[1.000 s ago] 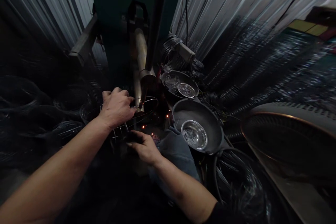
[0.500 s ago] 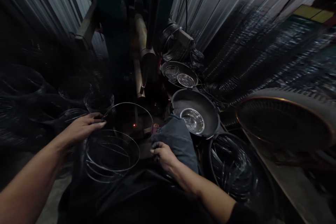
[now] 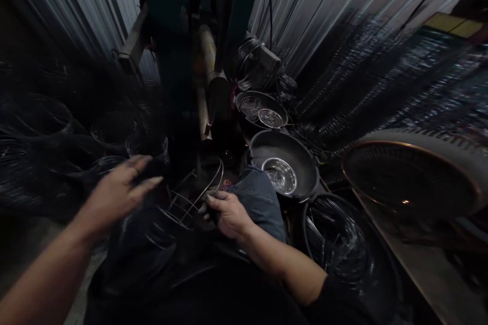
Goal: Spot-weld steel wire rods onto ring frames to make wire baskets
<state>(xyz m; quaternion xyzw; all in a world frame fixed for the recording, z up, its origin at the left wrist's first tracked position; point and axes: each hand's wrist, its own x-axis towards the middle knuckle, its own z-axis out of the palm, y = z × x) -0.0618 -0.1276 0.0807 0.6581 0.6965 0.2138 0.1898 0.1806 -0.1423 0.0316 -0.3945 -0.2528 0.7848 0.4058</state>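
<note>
A round wire frame with thin cross bars hangs tilted over my lap, below the welding machine's arms. My right hand is closed on its near right edge, thumb on top and fingers curled under. To the left of the frame, my left hand has its thumb and fingers apart, with nothing visible between them; it is somewhat blurred. A copper-coloured electrode tip on the machine points down above the frame. Darkness hides part of the frame's far side.
A dark basin holding a shiny metal bowl stands right of my knee. Behind it is another basin. A tub of wire pieces lies nearer, beside a large copper-rimmed round thing. Wire baskets stand at left.
The wire frame has gone from lying fairly level to tilted. My right hand has moved left and closed on it. My left hand has come off the ring, fingers opening.
</note>
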